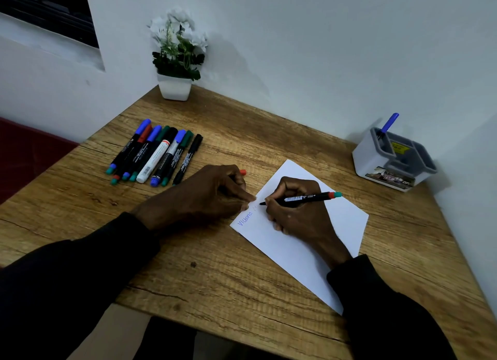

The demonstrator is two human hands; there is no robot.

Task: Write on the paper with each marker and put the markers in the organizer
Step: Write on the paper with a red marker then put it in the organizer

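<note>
The table [242, 265] is wood, rough-grained and matt, with dark cracks and knots. On it the paper [290, 252] at 3 o'clock looks smooth and matt, while the markers [156, 155] at 10 o'clock have glossy plastic barrels. The organizer [376, 163] at 2 o'clock is dull plastic, and the plant pot [174, 89] at 12 o'clock has a smooth white finish.

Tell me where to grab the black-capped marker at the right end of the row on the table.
Take the black-capped marker around the middle of its barrel, coming down from above with the grip closing across its width. It lies flat on the table. Its right side is free; the green-capped marker lies close on its left, so a grip from the right side looks easier.
</note>
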